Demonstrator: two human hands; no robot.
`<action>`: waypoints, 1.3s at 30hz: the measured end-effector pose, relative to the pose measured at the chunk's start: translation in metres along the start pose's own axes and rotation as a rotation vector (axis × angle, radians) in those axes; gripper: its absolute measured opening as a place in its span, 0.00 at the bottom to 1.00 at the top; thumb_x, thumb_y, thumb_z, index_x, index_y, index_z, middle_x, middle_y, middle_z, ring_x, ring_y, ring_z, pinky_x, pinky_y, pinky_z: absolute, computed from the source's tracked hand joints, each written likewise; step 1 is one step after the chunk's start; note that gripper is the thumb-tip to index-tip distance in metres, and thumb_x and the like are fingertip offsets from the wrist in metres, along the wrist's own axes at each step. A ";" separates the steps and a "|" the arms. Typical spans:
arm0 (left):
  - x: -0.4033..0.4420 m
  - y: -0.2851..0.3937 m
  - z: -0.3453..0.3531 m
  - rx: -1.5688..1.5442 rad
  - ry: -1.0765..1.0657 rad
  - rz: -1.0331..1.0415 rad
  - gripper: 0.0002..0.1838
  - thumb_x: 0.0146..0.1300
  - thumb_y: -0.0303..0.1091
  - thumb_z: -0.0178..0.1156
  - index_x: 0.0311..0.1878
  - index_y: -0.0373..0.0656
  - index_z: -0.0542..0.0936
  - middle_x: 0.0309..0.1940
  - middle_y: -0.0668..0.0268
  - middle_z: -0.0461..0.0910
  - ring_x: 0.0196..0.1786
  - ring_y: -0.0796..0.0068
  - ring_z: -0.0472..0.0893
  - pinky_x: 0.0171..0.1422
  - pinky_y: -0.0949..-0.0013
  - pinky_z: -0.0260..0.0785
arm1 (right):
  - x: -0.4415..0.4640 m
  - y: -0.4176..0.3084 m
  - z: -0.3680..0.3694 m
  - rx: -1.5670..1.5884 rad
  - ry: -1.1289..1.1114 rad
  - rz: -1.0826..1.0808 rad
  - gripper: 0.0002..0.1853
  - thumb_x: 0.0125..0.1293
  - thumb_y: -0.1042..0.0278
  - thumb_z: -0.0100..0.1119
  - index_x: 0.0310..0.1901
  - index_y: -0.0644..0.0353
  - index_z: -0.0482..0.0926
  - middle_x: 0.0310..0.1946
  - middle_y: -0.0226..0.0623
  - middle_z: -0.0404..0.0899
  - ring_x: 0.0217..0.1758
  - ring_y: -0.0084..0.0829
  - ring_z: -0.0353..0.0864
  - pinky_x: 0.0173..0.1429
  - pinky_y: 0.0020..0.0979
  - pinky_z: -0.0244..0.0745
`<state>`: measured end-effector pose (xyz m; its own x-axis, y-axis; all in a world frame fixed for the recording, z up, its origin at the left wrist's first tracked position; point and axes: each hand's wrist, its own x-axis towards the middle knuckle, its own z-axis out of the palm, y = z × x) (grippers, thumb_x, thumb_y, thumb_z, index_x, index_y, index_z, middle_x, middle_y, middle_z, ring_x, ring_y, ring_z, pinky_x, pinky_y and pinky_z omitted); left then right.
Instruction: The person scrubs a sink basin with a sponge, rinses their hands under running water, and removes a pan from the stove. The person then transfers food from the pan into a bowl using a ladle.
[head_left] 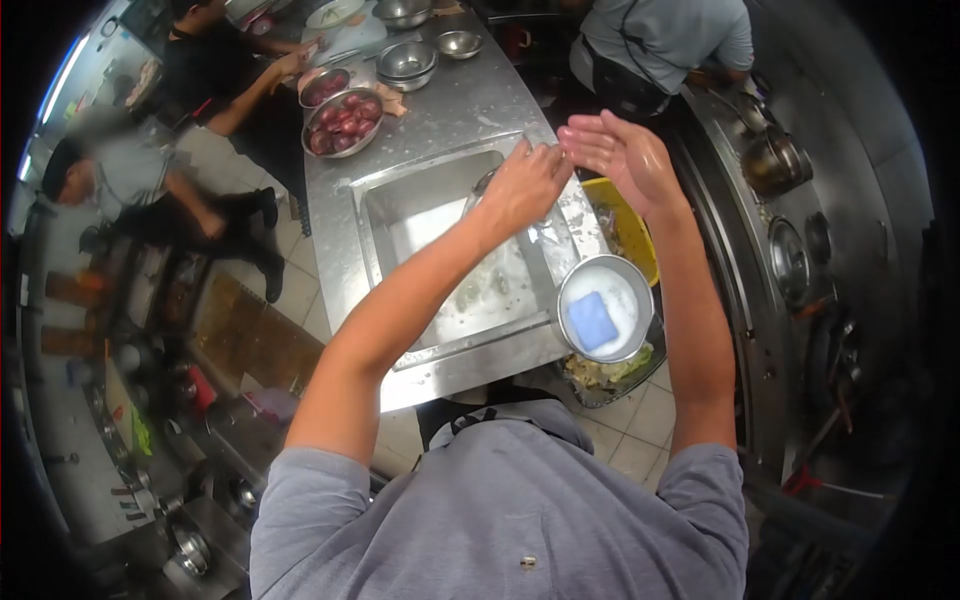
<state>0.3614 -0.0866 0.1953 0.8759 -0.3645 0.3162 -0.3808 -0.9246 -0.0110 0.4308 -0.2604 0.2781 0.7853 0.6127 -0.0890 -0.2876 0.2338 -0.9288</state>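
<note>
My left hand [525,185] is over the far right corner of the steel sink [375,245], its fingers curled. What they hold, if anything, is hidden beneath the hand. Beside it shows part of a curved metal tap [480,187]. My right hand [625,160] is open, fingers stretched out towards the left hand; its fingertips are close to the left knuckles, and I cannot tell if they touch. Whitish, foamy water lies in the sink. Near my right forearm, a metal pot [563,318] of suds sits at the counter's edge with a blue sponge [592,320] in it.
Bowls of red onions [345,125] and steel bowls [407,62] stand on the far counter [440,110]. A yellow bin [625,225] and a container of food scraps [610,375] are below on the right. One person bends at the left; others work at the counter and stove.
</note>
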 end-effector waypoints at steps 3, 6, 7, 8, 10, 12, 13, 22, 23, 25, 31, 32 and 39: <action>-0.044 0.010 0.020 0.174 0.129 0.203 0.23 0.64 0.32 0.54 0.63 0.40 0.75 0.70 0.51 0.68 0.76 0.57 0.63 0.81 0.46 0.49 | 0.000 0.057 -0.060 0.009 -0.118 -0.003 0.25 0.75 0.54 0.55 0.57 0.72 0.78 0.51 0.50 0.84 0.53 0.41 0.86 0.62 0.40 0.79; -0.098 0.022 0.067 -0.172 -0.081 -0.067 0.24 0.65 0.32 0.55 0.65 0.38 0.74 0.70 0.51 0.68 0.77 0.57 0.62 0.82 0.47 0.46 | -0.022 0.099 -0.093 -0.247 -0.047 0.203 0.20 0.70 0.62 0.60 0.55 0.71 0.79 0.47 0.47 0.86 0.51 0.35 0.87 0.60 0.35 0.81; -0.109 0.022 0.085 -0.230 -0.117 -0.182 0.23 0.67 0.33 0.55 0.65 0.38 0.74 0.68 0.51 0.70 0.74 0.58 0.67 0.80 0.47 0.52 | -0.025 0.101 -0.087 -0.390 0.062 0.333 0.18 0.68 0.67 0.61 0.54 0.71 0.80 0.44 0.44 0.86 0.50 0.32 0.86 0.59 0.33 0.81; -0.110 0.016 0.097 -0.230 -0.120 -0.190 0.23 0.67 0.33 0.55 0.65 0.38 0.74 0.68 0.51 0.70 0.74 0.58 0.67 0.80 0.47 0.52 | -0.027 0.104 -0.086 -0.404 0.074 0.367 0.18 0.68 0.66 0.61 0.54 0.71 0.80 0.44 0.44 0.86 0.49 0.33 0.86 0.58 0.34 0.81; -0.114 0.007 0.122 -1.069 -0.412 -0.768 0.18 0.74 0.36 0.51 0.61 0.36 0.75 0.57 0.54 0.79 0.59 0.61 0.79 0.68 0.50 0.69 | -0.023 0.112 -0.081 -0.421 0.072 0.416 0.19 0.68 0.66 0.61 0.54 0.72 0.79 0.44 0.44 0.85 0.48 0.33 0.86 0.58 0.34 0.82; -0.115 -0.003 0.152 -1.525 -0.175 -1.037 0.16 0.76 0.38 0.49 0.57 0.37 0.76 0.51 0.57 0.81 0.52 0.64 0.81 0.62 0.54 0.73 | -0.013 0.126 -0.055 -0.019 0.160 0.337 0.19 0.70 0.66 0.58 0.55 0.73 0.77 0.46 0.47 0.84 0.49 0.36 0.86 0.57 0.35 0.82; -0.112 -0.009 0.160 -1.965 0.124 -1.261 0.16 0.78 0.40 0.48 0.53 0.37 0.77 0.45 0.60 0.82 0.45 0.66 0.83 0.56 0.58 0.78 | -0.006 0.141 -0.039 0.001 0.115 0.288 0.18 0.71 0.68 0.55 0.55 0.74 0.76 0.48 0.50 0.84 0.51 0.39 0.85 0.59 0.36 0.81; -0.111 -0.046 0.147 -2.304 1.094 -1.254 0.19 0.78 0.39 0.38 0.46 0.39 0.78 0.43 0.58 0.83 0.49 0.62 0.82 0.61 0.59 0.75 | 0.078 0.272 0.091 0.651 0.234 0.408 0.15 0.78 0.65 0.46 0.49 0.72 0.73 0.44 0.49 0.78 0.47 0.43 0.80 0.61 0.41 0.81; -0.110 -0.047 0.145 -2.294 1.115 -1.252 0.19 0.78 0.39 0.38 0.46 0.39 0.78 0.43 0.58 0.83 0.49 0.62 0.82 0.61 0.59 0.75 | 0.080 0.266 0.096 0.648 0.219 0.415 0.15 0.78 0.65 0.46 0.49 0.72 0.73 0.44 0.49 0.78 0.47 0.43 0.80 0.61 0.41 0.81; -0.110 -0.043 0.140 -2.270 1.258 -1.310 0.18 0.77 0.37 0.38 0.46 0.39 0.78 0.44 0.57 0.83 0.49 0.61 0.82 0.62 0.57 0.74 | 0.082 0.267 0.097 0.614 0.209 0.437 0.15 0.78 0.66 0.45 0.51 0.72 0.72 0.46 0.50 0.77 0.49 0.44 0.80 0.61 0.42 0.82; -0.127 -0.035 0.095 -2.447 1.365 -1.219 0.19 0.76 0.41 0.41 0.53 0.38 0.76 0.56 0.52 0.79 0.62 0.55 0.77 0.73 0.54 0.66 | 0.088 0.291 0.118 0.766 0.131 0.448 0.17 0.78 0.67 0.43 0.51 0.78 0.70 0.50 0.59 0.75 0.51 0.51 0.81 0.61 0.43 0.82; -0.126 -0.036 0.079 -2.519 1.316 -1.100 0.21 0.77 0.42 0.40 0.54 0.36 0.75 0.57 0.51 0.78 0.63 0.54 0.76 0.73 0.53 0.66 | 0.086 0.285 0.126 0.785 0.146 0.459 0.18 0.77 0.67 0.42 0.53 0.79 0.69 0.52 0.61 0.75 0.53 0.53 0.81 0.62 0.43 0.81; -0.076 -0.051 -0.004 -2.329 0.524 -0.708 0.30 0.76 0.52 0.47 0.66 0.35 0.69 0.64 0.52 0.74 0.67 0.58 0.74 0.74 0.53 0.64 | 0.060 0.119 0.120 0.677 -0.086 0.331 0.20 0.77 0.67 0.44 0.56 0.83 0.68 0.56 0.65 0.72 0.61 0.54 0.77 0.67 0.45 0.79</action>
<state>0.3129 -0.0112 0.1750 0.9830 0.1648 -0.0810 -0.0858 0.8021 0.5910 0.3781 -0.1051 0.2051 0.5617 0.7819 -0.2702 -0.7964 0.4227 -0.4325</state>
